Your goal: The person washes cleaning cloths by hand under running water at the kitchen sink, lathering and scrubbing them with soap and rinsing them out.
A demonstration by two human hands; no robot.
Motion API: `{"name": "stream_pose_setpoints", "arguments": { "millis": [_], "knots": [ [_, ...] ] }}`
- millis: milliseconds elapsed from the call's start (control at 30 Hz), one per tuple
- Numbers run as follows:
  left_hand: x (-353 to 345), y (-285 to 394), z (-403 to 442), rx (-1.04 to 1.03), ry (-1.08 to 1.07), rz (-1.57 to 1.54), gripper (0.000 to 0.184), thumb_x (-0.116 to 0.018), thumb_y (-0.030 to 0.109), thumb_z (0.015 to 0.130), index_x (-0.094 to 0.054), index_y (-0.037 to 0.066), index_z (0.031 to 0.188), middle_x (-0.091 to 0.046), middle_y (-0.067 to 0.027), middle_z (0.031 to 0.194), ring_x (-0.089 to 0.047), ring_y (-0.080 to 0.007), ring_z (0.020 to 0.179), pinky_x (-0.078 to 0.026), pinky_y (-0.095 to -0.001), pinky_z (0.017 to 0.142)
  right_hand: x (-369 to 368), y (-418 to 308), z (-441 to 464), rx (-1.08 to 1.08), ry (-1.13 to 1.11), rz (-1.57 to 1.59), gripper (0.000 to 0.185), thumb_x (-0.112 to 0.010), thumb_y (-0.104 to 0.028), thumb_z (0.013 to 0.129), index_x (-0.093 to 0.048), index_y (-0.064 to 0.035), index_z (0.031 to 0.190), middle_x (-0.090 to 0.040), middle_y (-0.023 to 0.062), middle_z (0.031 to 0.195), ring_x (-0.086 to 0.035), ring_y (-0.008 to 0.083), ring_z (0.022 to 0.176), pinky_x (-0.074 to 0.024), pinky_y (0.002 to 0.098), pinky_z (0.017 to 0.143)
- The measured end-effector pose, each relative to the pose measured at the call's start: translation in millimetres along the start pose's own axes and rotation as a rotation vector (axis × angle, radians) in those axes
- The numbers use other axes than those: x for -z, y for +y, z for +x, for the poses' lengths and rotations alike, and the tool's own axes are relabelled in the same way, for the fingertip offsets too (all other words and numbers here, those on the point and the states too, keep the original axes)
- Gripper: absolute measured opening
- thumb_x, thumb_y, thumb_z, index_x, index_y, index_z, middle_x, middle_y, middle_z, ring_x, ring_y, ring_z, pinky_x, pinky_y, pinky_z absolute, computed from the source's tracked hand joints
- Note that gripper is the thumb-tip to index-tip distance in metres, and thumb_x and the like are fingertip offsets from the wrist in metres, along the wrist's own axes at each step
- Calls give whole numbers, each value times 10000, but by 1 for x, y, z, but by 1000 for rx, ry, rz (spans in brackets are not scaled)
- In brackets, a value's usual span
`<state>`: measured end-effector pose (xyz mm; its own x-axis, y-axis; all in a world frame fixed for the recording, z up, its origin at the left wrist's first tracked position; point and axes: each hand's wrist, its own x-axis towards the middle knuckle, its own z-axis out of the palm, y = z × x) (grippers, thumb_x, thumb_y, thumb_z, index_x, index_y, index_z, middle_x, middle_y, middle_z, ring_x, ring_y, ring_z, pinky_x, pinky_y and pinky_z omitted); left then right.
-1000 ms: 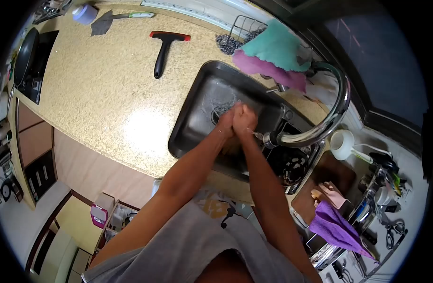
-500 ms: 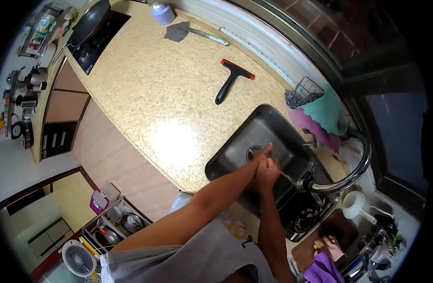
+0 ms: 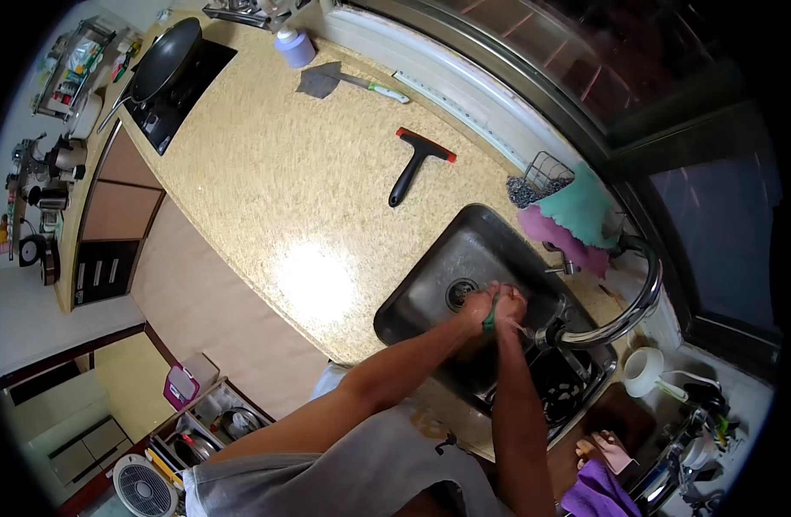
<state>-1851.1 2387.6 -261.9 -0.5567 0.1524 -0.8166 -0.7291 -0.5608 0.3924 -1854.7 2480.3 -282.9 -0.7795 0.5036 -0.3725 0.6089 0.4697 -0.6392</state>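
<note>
Over the steel sink [image 3: 406, 274], my left hand [image 3: 475, 308] and my right hand [image 3: 511, 303] are pressed close together near the drain [image 3: 461, 294]. A thin strip of something green, perhaps a scouring pad [image 3: 490, 314], shows between them; most of it is hidden by my closed fingers. Water runs from the curved chrome faucet [image 3: 624, 327] by my right wrist. My hands look wet.
A black squeegee [image 3: 410, 176] with red ends lies on the speckled counter [image 3: 266, 155]. Farther back are a green-handled knife [image 3: 387, 91], a grey cloth [image 3: 318, 80] and a lilac bottle [image 3: 294, 49]. Cloths [image 3: 581, 207] hang behind the sink; a purple cloth [image 3: 598, 491] lies lower right.
My hands have shifted a little lower and to the right, and the green strip now shows between them. My view has tilted slightly.
</note>
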Motion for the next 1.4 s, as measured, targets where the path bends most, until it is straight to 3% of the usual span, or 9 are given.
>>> {"name": "stream_pose_setpoints", "arguments": {
  "millis": [167,233,300,367,500,867,1100,1167,1400],
  "knots": [
    [12,25,19,161,-15,163,563,-537,511,893,-641,-42,854,-644,-139,818,-588,-212,741,-463,-354,682,-4,-37,-49,410,1,72,366,-569,-259,855,-540,44,651,-495,120,547,-516,209,569,-427,384,583],
    [18,-10,18,88,-19,227,563,-555,498,886,-640,-58,861,-648,-146,831,-588,-215,758,-464,-360,694,-17,43,3,796,323,-577,351,-566,-277,869,-593,31,703,-550,150,609,-568,249,621,-442,384,619],
    [11,-22,10,-197,-46,268,607,-574,512,858,-644,-90,876,-658,-149,832,-606,-228,753,-469,-374,720,-9,35,23,-116,-180,521,388,-522,-354,896,-651,6,829,-634,187,757,-613,346,729,-463,408,682],
    [5,-9,-7,-295,-53,298,627,-581,522,843,-647,-99,894,-665,-154,838,-619,-238,757,-473,-381,737,27,-17,-1,130,-103,-301,453,-458,-411,918,-650,-4,975,-643,226,964,-597,407,901,-463,416,783],
    [8,26,-18,-433,57,667,548,-551,503,872,-657,-29,954,-662,-193,904,-628,-261,828,-476,-376,759,53,-66,-45,432,-21,-388,515,-419,-446,929,-613,9,1073,-610,242,1080,-569,383,1021,-434,402,866],
    [67,-1,41,-488,141,776,340,-481,422,926,-643,126,961,-658,-99,967,-619,-261,862,-501,-385,748,40,-32,-49,8,-124,450,244,-528,-38,895,-618,-75,1119,-614,126,1054,-621,209,800,-537,298,663],
    [34,1,33,259,-388,-89,372,-526,463,886,-630,106,902,-659,-92,876,-627,-260,768,-516,-393,704,50,-79,-120,-24,-301,571,224,-595,-74,865,-625,-64,1086,-597,84,996,-596,142,779,-510,271,606],
    [32,-11,49,264,-429,-201,360,-531,447,888,-627,101,896,-652,-89,858,-620,-250,747,-513,-385,684,33,-80,-129,552,134,35,118,-669,-124,802,-641,-30,868,-613,125,871,-558,245,679,-462,349,662],
    [24,-48,60,243,-456,-350,320,-549,393,895,-614,80,875,-628,-77,793,-594,-215,672,-502,-357,612,28,-73,-41,254,57,-198,363,-501,-330,897,-585,-9,748,-610,237,779,-589,433,745,-459,467,662]
  ]
}}
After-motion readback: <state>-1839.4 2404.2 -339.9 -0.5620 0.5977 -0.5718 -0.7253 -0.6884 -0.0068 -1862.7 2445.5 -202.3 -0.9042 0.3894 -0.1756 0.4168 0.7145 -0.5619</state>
